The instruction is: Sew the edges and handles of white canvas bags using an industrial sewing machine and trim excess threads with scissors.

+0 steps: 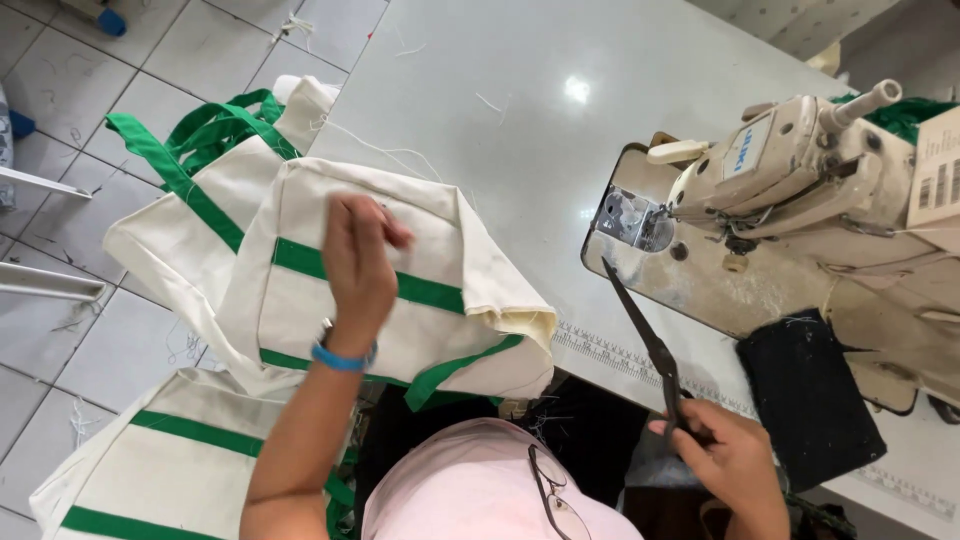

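The left hand is raised over a cream cloth bag that has green stripes, and its fingers are curled together as if they pinch something small, maybe a thread, but what is between them is too thin to see. The hand looks almost closed, and the fingertips are near the top panel of the bag; I cannot tell if they touch the fabric. A blue band is around this wrist. The bag lies at the left edge of the white table, partly hanging over it, with its green handle falling down on the near side. The right hand is low at the near edge of the table and is closed around the handles of dark scissors. The blades are together and point up and away, toward the needle plate of the cream sewing machine, but do not touch it. A black pad lies just beside this hand. More cream bags with green straps are piled on the tiled floor at the left, and one more bag is near the left arm.
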